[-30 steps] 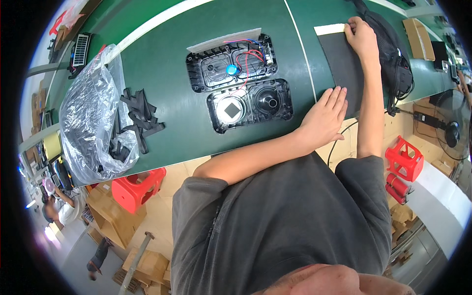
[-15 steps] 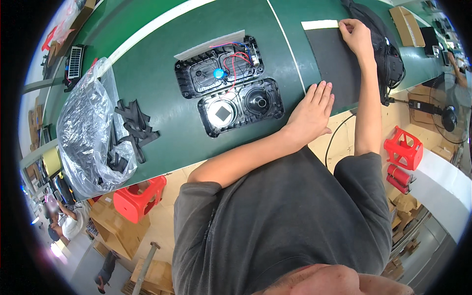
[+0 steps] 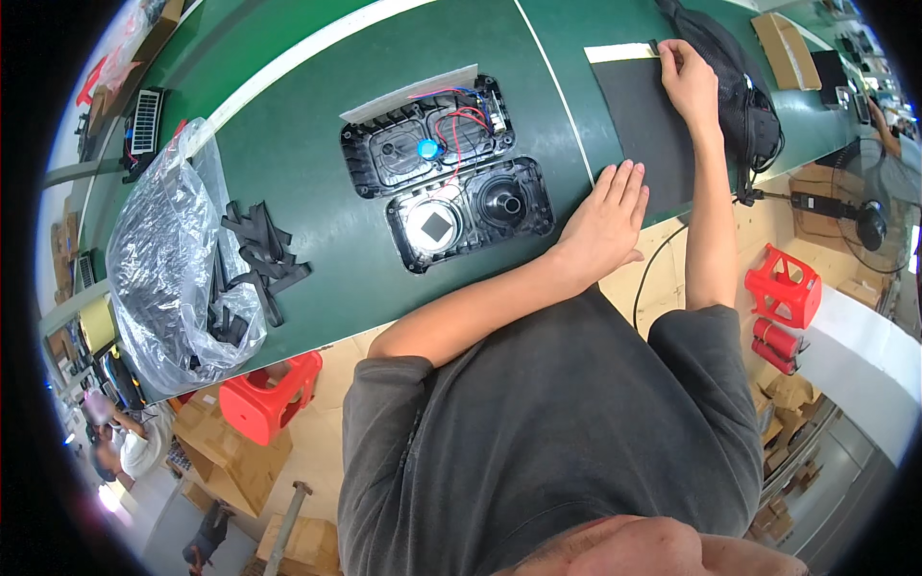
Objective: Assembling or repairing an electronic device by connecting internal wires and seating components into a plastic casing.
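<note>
A black sheet (image 3: 648, 120) lies on the green table, with a pale yellow strip (image 3: 619, 53) along its far edge. My right hand (image 3: 691, 86) is pinched at the strip's right end, where a small black piece shows at the fingertips. Flat and with fingers stretched out, my left hand (image 3: 605, 226) rests by the sheet's near left edge. To its left are two black speaker-like housing halves: one holds red wires (image 3: 466, 115) and a blue round part (image 3: 428, 149); the nearer one carries two round speakers, one with a white surround (image 3: 423, 216) and one black (image 3: 504, 202).
A grey flat panel (image 3: 413, 93) leans on the farther housing. At the left lie a clear plastic bag (image 3: 158, 269) and black straps (image 3: 264, 250). A black backpack (image 3: 754, 134) borders the sheet on the right. Red stools (image 3: 264, 403) stand below the table edge.
A small black piece has come into sight at my right fingertips, at the end of the pale strip. My left hand stays flat; the whole view has shifted slightly.
</note>
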Demonstrator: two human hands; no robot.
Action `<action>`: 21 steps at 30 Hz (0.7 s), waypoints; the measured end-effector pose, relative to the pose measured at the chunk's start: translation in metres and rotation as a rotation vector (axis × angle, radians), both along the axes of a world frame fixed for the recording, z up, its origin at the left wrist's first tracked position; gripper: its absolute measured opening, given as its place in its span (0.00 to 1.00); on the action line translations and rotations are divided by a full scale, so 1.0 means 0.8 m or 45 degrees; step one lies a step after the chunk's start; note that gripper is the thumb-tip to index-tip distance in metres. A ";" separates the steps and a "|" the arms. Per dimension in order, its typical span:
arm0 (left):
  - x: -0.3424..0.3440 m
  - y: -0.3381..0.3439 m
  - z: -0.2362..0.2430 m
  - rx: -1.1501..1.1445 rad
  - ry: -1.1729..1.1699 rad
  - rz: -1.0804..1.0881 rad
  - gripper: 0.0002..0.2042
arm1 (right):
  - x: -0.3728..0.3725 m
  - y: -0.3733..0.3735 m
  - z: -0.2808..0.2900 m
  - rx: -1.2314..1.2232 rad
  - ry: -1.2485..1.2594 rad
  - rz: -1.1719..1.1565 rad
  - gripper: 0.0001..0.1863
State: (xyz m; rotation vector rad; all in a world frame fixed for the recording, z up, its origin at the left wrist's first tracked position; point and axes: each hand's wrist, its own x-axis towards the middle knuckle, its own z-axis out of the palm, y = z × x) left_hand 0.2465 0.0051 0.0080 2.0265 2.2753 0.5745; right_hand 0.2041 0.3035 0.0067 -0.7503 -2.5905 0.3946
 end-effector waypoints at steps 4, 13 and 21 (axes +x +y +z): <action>-0.019 -0.008 0.022 0.047 -0.049 -0.032 0.41 | 0.004 -0.028 0.011 -0.331 0.312 -0.021 0.16; -0.106 -0.039 0.097 0.793 -0.621 0.402 0.18 | 0.005 -0.138 0.068 -0.150 0.391 0.462 0.10; -0.112 -0.061 0.085 0.577 -1.592 0.470 0.11 | 0.046 -0.226 0.115 -0.182 0.627 0.836 0.07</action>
